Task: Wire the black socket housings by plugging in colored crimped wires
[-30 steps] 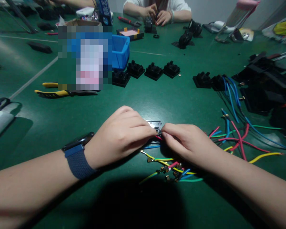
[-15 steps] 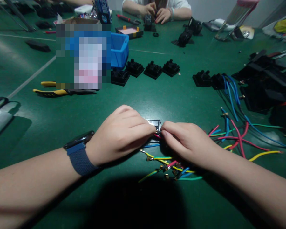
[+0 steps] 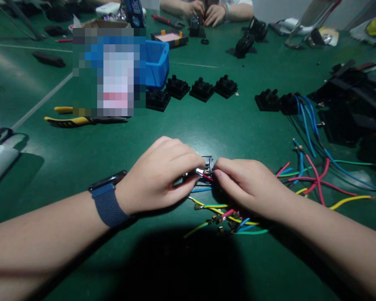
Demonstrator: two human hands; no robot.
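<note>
A small black socket part (image 3: 209,160) lies on the green table, partly hidden between my two hands. My left hand (image 3: 161,175), with a dark watch on its wrist, bends its fingers over the part's left side, and a red wire (image 3: 208,177) with a metal end shows at its fingertips. At the part's right side my right hand (image 3: 247,179) is closed, thumb against forefinger; what it pinches is hidden. Loose yellow-green wires (image 3: 213,206) with metal terminals lie just below the hands.
Several black socket parts (image 3: 202,88) stand behind my hands, near a blue bin (image 3: 156,62). Yellow-handled pliers (image 3: 81,121) lie to the left. More coloured wires (image 3: 316,175) spread at the right. Across the table (image 3: 128,146) are another person's hands (image 3: 214,15).
My left thumb has drawn away from the forefinger, so more of the red wire and its metal end shows. My right hand keeps nearly the same place.
</note>
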